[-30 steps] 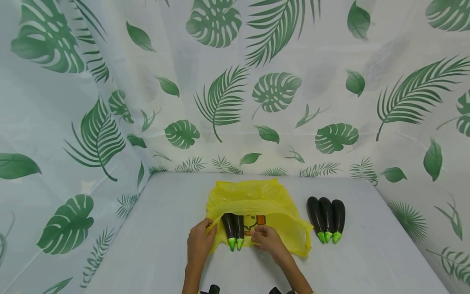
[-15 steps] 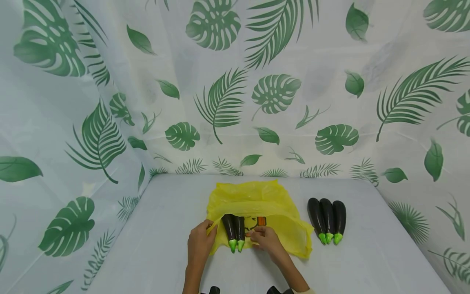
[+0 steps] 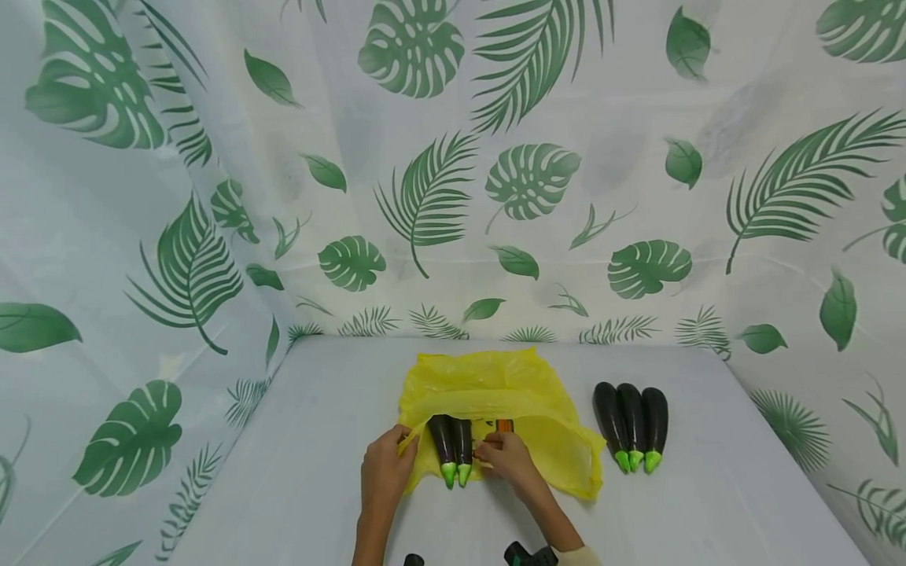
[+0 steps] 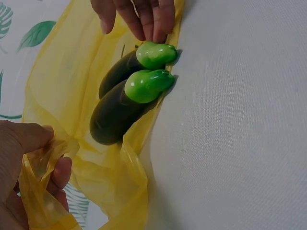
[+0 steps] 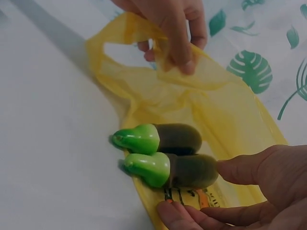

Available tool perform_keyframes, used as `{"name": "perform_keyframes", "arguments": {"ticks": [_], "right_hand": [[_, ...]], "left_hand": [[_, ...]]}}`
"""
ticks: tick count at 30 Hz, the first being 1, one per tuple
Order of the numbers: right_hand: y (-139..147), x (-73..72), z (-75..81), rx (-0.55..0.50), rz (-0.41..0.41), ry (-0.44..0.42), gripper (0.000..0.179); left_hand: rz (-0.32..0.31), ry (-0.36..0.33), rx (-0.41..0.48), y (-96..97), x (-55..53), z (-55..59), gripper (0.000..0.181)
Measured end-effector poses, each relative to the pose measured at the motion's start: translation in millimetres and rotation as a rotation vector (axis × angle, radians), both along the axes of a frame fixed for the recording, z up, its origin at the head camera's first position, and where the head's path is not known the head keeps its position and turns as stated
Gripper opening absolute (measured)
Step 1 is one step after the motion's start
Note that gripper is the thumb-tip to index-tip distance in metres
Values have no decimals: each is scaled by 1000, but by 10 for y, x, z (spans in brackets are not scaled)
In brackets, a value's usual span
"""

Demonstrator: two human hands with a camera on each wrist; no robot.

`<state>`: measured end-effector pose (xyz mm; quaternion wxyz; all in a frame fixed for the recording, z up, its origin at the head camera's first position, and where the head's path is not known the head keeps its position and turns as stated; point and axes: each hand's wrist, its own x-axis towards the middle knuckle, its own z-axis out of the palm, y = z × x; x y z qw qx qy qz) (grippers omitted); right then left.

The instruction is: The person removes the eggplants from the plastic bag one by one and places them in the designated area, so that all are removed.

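Observation:
A yellow plastic bag (image 3: 488, 373) lies flat with its mouth toward me. Two dark eggplants (image 4: 117, 115) with bright green stem ends lie side by side in its mouth, stems pointing at me. At the mouth's left side, my left hand (image 3: 384, 464) pinches the bag's handle loop (image 5: 115, 72) between thumb and fingers and lifts it. My right hand (image 3: 511, 460) is just right of the eggplants, fingers loosely bent above the bag's printed picture (image 5: 201, 195). In the right wrist view its thumb tip (image 5: 230, 168) is right at the nearer eggplant's side.
Three more eggplants (image 3: 632, 428) lie in a row on the white table (image 3: 715, 487), right of the bag, green ends toward me. A white sheet with green leaf prints (image 3: 531, 177) closes off the table at the back and sides.
My right hand has shifted slightly left, closer to the two eggplants, covering more of the print. My left hand keeps its hold on the bag.

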<state>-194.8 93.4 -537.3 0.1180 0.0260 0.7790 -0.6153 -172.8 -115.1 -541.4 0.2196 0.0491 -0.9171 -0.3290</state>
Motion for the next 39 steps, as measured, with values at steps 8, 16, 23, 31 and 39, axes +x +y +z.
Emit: {"name": "perform_keyframes", "arguments": {"ticks": [8,16,23,31,39], "right_hand": [[-75,-62,-30,46,32,20,58],[-136,-126,-24,149,40,43,59],[-180,-139,-36,155,52,64,61],[-214,-157,-100,217,53,132,61],[-235,-175,-85,236,49,146,52]], "left_hand": [[0,-8,7,9,20,-10,10],[6,-5,3,15,7,-20,10],[12,-36,18,24,13,-32,9],[10,-37,12,20,22,-50,9],[5,-14,7,1,9,-38,9]]}}
